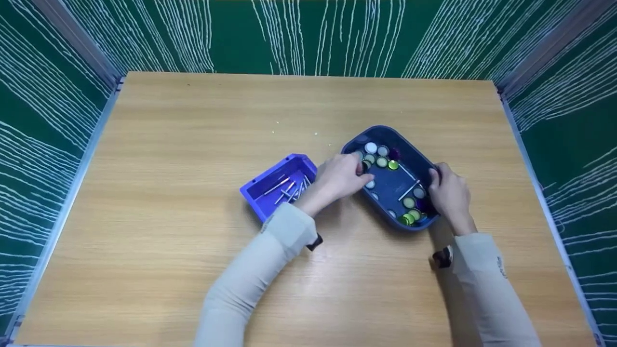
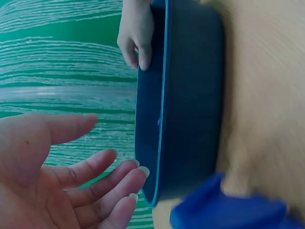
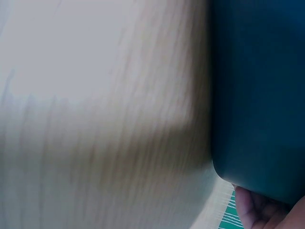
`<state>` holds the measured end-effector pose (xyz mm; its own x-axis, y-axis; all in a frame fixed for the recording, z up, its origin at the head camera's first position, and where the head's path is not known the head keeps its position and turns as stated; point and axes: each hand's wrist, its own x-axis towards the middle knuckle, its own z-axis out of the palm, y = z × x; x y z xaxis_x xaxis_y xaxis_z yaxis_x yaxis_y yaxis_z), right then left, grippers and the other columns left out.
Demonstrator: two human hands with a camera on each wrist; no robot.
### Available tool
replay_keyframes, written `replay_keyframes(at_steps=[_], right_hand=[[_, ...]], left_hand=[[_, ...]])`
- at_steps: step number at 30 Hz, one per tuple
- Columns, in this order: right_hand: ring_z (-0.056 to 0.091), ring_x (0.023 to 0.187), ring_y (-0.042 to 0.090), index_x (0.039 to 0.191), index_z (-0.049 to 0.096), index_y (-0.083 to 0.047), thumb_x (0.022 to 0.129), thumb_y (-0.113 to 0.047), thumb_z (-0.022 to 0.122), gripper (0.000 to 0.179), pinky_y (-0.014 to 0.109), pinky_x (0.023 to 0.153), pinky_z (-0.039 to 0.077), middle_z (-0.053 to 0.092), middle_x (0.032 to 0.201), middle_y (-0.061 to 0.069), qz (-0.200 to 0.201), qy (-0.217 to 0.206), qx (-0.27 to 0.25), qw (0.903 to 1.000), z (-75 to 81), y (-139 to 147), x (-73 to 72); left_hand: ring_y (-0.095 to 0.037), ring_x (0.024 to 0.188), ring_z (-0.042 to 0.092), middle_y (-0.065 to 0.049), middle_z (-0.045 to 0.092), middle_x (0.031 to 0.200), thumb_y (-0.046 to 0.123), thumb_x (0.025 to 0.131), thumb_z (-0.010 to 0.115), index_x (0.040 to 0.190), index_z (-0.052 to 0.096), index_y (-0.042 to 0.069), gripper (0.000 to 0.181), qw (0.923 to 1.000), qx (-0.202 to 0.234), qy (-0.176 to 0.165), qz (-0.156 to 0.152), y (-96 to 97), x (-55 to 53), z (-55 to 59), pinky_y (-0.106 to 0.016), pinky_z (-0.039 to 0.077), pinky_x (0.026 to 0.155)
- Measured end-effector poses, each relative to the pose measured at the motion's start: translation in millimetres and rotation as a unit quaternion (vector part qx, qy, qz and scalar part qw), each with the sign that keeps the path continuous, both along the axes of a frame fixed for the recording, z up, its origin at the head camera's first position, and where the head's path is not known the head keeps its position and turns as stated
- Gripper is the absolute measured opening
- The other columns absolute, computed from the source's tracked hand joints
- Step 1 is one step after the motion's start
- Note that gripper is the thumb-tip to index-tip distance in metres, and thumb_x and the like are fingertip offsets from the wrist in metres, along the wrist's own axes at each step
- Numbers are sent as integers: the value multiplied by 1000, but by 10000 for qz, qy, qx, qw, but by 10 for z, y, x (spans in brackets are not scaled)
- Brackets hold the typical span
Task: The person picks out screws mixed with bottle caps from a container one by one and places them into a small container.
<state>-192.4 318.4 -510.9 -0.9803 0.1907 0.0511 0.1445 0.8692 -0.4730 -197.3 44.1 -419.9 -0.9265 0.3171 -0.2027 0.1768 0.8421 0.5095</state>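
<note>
A dark blue tub (image 1: 385,193) stands on the table, holding bottle caps (image 1: 382,162) in green, white and purple, and a few long metal nails or screws (image 1: 409,190). My right hand (image 1: 450,193) grips the tub's right rim, thumb over the edge and fingers outside. The left hand (image 1: 340,176) hovers over the tub's left rim. In the left wrist view the left hand (image 2: 81,181) has loosely bent, spread fingers and nothing between them. A smaller blue-violet bin (image 1: 250,190) with several nails or screws (image 1: 291,190) sits under the left forearm.
Small pale crumbs (image 1: 277,123) lie on the wooden table (image 1: 159,193) behind the bin. Green panels (image 1: 308,38) with white streaks enclose the back and sides. A dark wrist device (image 1: 314,242) hangs below the left cuff.
</note>
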Motion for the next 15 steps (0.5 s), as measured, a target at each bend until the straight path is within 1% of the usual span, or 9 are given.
replay_keyframes(at_steps=[3,7,10,15], right_hand=[[57,110,56,123,57,-2,106,-34,37,42,65,84,43,63,119,33,12,-29,-12,10000,2,-6,2],[58,110,55,123,57,-2,106,-33,37,41,65,84,43,63,119,33,-19,-10,-23,10000,9,4,14],[59,109,55,122,58,-3,105,-32,39,39,65,82,44,63,119,32,-35,63,-47,10000,11,8,16],[59,109,55,122,59,-2,105,-32,40,39,65,84,44,63,119,32,-27,84,-65,9999,27,12,9]], left_hand=[[-15,91,60,4,66,101,53,90,64,103,64,19,37,9998,175,-76,-48,116,10,-38,-31,48,75],[-13,100,61,6,66,110,53,91,63,112,63,21,38,9995,204,-76,-208,299,23,-102,-30,49,83],[-12,110,61,6,65,119,51,92,62,120,62,23,40,9990,110,53,-438,444,45,-161,-30,50,90],[-13,117,59,5,62,127,47,94,62,130,59,25,42,9970,1,61,-773,659,118,-279,-32,46,101]])
